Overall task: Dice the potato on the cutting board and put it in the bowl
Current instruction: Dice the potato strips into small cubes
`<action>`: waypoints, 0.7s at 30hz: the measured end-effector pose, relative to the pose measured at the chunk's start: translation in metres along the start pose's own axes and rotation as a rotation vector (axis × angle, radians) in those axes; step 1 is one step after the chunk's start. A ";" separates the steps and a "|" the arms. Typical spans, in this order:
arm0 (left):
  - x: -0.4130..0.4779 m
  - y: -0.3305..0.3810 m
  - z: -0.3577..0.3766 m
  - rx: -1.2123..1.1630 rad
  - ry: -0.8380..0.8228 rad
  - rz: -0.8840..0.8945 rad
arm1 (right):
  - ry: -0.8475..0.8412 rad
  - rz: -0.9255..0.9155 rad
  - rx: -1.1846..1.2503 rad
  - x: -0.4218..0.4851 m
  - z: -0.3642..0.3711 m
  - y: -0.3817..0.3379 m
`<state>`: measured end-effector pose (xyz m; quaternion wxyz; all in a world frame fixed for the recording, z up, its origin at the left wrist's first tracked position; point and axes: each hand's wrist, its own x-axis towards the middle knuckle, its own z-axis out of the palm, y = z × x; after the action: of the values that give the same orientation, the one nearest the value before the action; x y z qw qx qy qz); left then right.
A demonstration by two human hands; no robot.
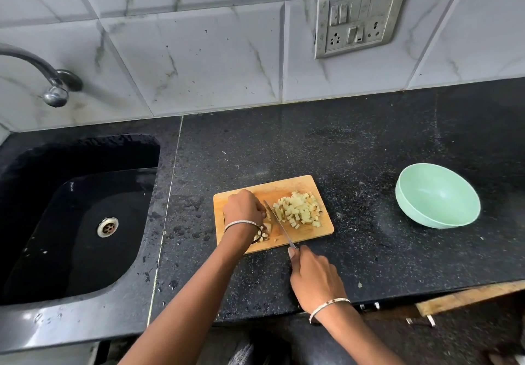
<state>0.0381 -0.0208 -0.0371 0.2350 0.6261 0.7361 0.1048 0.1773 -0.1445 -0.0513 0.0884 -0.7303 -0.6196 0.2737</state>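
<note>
While most of the potato is cut into a pile of little cubes (298,208) at 3 o'clock on the cutting board (315,232), one last bit (265,229) sits at 9 o'clock. My left hand (244,208) holds it down with bent fingers. My right hand (312,276) is wrapped tight round the knife (279,224), and the blade lies between bit and pile. Off at 3 o'clock the bowl (437,197) has nothing in it yet, so I think the scooping is still left to do.

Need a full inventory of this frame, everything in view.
board: 1, wood, counter centre
dice: 1 pile, pale yellow, board's right half
uncut potato: some, pale, board's left
knife: 1, steel, blade on board
bowl: 1, mint green, empty, right of board
counter: 1, black speckled
sink: 1, black, left
tap: 1, chrome, above sink
switch plate: 1, grey, wall
bangles: 2, silver, one per wrist
left hand: on board, holds uncut potato
right hand: at board's front edge, grips knife
</note>
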 end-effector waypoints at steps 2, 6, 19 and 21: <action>-0.003 -0.003 0.000 0.007 0.042 0.022 | 0.000 -0.002 0.028 -0.002 -0.001 0.001; -0.009 -0.007 0.005 0.074 0.083 0.047 | -0.004 -0.003 0.061 -0.001 0.003 0.004; -0.023 -0.009 0.016 0.106 0.069 0.074 | -0.012 -0.024 0.051 -0.001 0.006 0.019; -0.024 -0.008 0.015 0.073 0.058 0.107 | -0.016 -0.017 0.053 -0.002 0.006 0.021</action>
<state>0.0404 -0.0474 -0.0485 0.1849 0.6693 0.7114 0.1085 0.1922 -0.1522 -0.0656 0.1052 -0.7203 -0.6189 0.2949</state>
